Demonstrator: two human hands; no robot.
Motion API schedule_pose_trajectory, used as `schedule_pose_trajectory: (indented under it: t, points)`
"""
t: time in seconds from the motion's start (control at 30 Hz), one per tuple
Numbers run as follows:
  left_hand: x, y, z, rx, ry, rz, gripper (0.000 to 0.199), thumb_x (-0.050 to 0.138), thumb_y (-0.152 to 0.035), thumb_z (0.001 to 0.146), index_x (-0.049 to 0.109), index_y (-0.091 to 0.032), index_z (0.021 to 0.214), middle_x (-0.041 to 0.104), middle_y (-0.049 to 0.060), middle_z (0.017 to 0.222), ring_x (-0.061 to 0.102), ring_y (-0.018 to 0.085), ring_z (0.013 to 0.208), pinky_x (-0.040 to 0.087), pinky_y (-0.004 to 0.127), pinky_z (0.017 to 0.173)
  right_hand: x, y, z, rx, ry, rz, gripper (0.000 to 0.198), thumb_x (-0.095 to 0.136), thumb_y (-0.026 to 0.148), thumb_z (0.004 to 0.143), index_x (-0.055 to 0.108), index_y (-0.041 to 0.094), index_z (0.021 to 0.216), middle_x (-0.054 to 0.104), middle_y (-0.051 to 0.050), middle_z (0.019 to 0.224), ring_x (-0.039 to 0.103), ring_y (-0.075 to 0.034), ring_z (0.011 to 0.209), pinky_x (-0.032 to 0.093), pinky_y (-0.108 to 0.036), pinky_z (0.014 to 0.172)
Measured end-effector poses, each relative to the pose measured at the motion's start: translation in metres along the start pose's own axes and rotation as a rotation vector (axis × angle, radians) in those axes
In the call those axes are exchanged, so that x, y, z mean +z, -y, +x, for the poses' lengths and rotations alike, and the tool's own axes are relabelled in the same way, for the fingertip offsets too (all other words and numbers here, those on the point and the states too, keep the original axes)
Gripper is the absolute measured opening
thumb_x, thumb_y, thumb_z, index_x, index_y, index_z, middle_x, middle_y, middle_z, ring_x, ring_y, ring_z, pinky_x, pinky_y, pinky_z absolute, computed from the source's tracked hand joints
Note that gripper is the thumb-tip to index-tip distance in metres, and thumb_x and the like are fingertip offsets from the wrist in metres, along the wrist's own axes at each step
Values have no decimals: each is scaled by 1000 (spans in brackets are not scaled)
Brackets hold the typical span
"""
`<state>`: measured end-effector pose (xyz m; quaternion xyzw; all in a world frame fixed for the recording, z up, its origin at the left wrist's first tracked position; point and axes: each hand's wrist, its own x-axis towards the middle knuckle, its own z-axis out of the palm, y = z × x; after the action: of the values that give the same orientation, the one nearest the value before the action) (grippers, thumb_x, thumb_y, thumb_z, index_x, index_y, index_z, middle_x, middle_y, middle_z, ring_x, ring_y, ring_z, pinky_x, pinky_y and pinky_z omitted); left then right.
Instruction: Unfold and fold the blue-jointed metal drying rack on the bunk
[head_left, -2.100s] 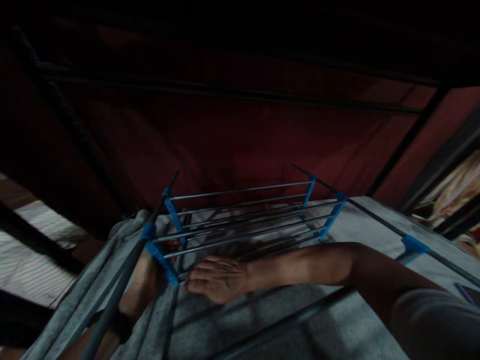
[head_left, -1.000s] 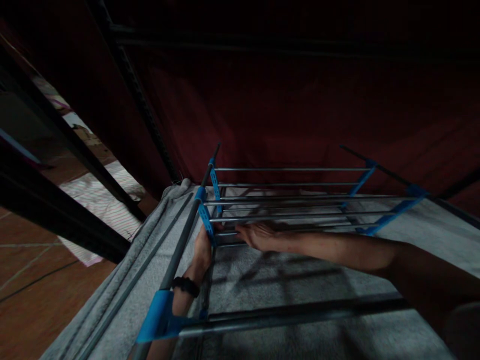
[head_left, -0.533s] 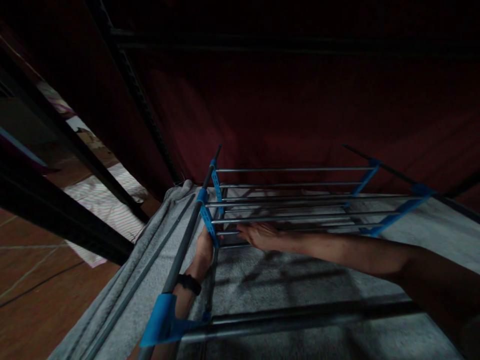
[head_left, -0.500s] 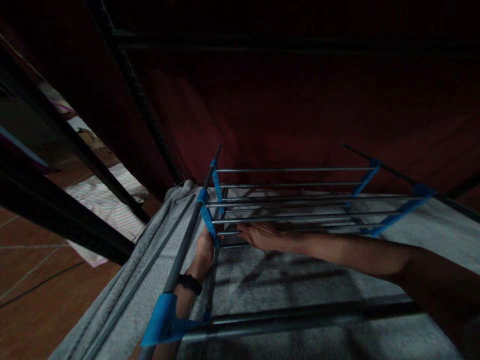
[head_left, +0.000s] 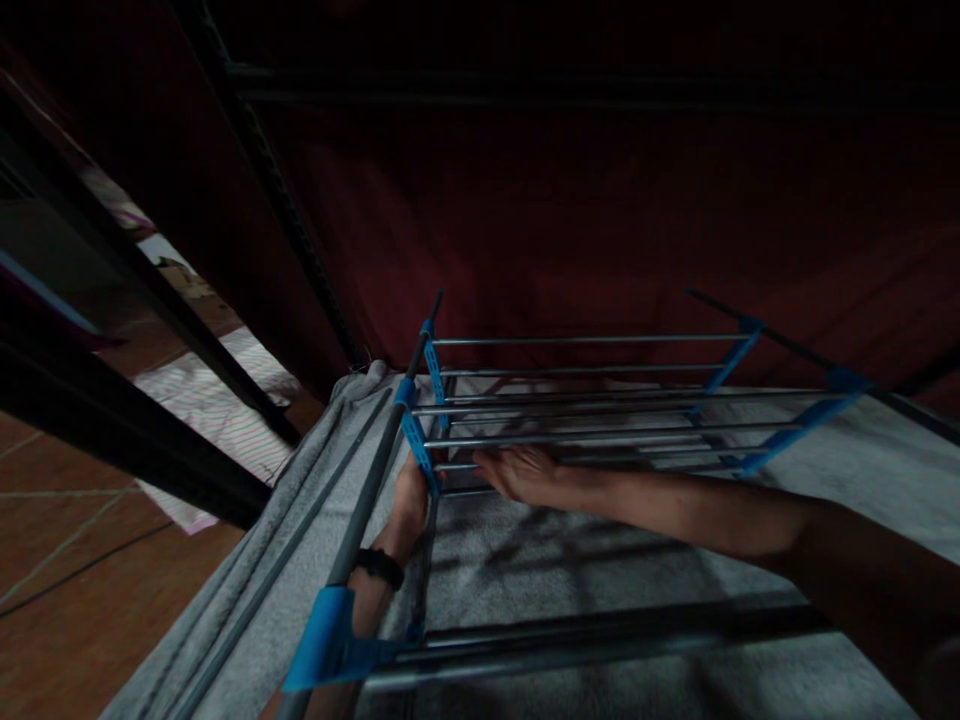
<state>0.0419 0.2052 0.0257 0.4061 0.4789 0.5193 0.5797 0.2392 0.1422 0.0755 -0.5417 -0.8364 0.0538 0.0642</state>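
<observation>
A rack frame of grey metal tubes and blue plastic brackets lies across the middle of the view. My left hand (head_left: 409,496), with a dark band at the wrist, is closed round the lower end of a blue bracket (head_left: 417,446) on the left side; some fingers are hidden behind it. Just to its right, my right hand (head_left: 519,473) is closed on a thin metal rod (head_left: 454,466) whose left end meets that bracket. Above both hands run further crossbars (head_left: 600,437) to the blue bracket (head_left: 787,437) on the right.
Under the rack is a grey blanket (head_left: 495,560). In front sits another blue connector (head_left: 322,640) with tubes (head_left: 570,655). A dark red cloth (head_left: 570,230) hangs behind, framed by dark metal posts (head_left: 135,455). Striped cloth (head_left: 232,420) lies on the tiled floor at left.
My right hand and forearm have shifted very slightly, the hand still on the rod. My left hand and the rack look the same.
</observation>
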Motion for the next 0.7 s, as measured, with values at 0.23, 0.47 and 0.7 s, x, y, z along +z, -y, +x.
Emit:
schedule_pose_trajectory:
  t: [0.23, 0.47, 0.7]
  points:
    - [3, -2, 0, -22, 0, -55, 35, 63, -53, 74, 57, -20, 63, 56, 0, 57, 49, 13, 53, 41, 25, 53, 2, -2, 1, -24, -2, 21, 38, 38, 39, 104, 63, 18, 126, 73, -9, 89, 66, -21, 77, 45, -31, 70]
    - [5, -7, -3, 2, 16, -77, 31, 66, -50, 72, 59, -20, 66, 57, -1, 57, 49, 13, 53, 41, 25, 51, 2, 18, 24, -45, 43, 126, 32, 39, 37, 103, 60, 19, 118, 70, -11, 115, 67, -25, 96, 49, -35, 78]
    - [4, -5, -1, 4, 22, -104, 35, 68, -54, 70, 60, -20, 68, 57, -2, 57, 48, 13, 52, 41, 25, 51, -7, 22, 30, -27, 92, 209, 27, 41, 37, 103, 63, 23, 112, 70, -7, 118, 63, -22, 102, 47, -31, 80]
